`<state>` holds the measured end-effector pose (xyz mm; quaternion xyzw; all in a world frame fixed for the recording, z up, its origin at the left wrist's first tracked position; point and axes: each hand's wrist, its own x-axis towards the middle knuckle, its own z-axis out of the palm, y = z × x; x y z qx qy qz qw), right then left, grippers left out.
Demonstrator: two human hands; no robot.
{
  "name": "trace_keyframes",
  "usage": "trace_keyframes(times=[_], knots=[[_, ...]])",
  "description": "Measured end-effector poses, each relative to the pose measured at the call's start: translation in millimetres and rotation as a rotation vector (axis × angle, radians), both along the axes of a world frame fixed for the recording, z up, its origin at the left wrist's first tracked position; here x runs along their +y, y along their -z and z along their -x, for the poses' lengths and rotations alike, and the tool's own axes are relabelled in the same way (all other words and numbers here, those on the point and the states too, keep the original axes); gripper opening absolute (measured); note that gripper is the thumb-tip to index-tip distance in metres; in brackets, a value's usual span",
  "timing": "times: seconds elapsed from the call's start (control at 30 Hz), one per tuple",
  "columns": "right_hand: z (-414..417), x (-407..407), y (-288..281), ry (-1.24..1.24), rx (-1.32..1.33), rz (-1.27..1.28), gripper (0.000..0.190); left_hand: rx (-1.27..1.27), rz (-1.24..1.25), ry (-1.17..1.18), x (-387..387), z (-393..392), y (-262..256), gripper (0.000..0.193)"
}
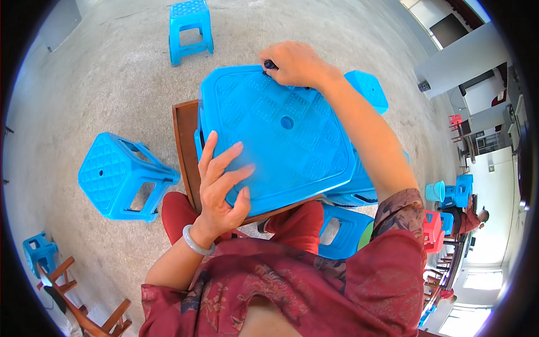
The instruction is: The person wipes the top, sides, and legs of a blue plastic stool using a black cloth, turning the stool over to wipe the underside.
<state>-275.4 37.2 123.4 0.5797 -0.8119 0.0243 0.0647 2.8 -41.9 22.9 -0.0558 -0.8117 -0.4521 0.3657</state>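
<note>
A blue plastic stool (269, 143) with a diamond-patterned seat and a centre hole is right in front of me, seat facing up. Under it shows the edge of a brown wooden tabletop (185, 147). My left hand (223, 189) lies against the seat's near left corner, fingers spread. At the far edge of the seat, my right hand (294, 63) is closed around a small dark object (270, 64); its end sticks out past my fingers, and the rest is hidden. Whether it is a handle or a cloth I cannot tell.
Blue stools stand on the concrete floor to the left (122, 177), farther ahead (191, 31) and to the right (368, 90). Another blue stool (345, 229) is close by my right knee. Wooden chair legs (80, 307) are at lower left. A person (469, 221) is far right.
</note>
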Motion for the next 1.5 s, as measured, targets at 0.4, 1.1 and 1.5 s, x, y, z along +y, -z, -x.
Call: trace_keyframes(times=[0.4, 1.1, 1.5], knots=[[6, 3, -20, 0.146, 0.042, -0.289, 0.009, 0.031, 0.020, -0.013, 0, 2, 1, 0.031], [-15, 70, 1, -0.045, -0.012, 0.021, 0.007, 0.024, 0.033, -0.025, 0, 3, 2, 0.028], [-39, 58, -3, -0.246, 0.225, -0.056, 0.014, 0.044, 0.005, -0.012, 0, 5, 4, 0.029]])
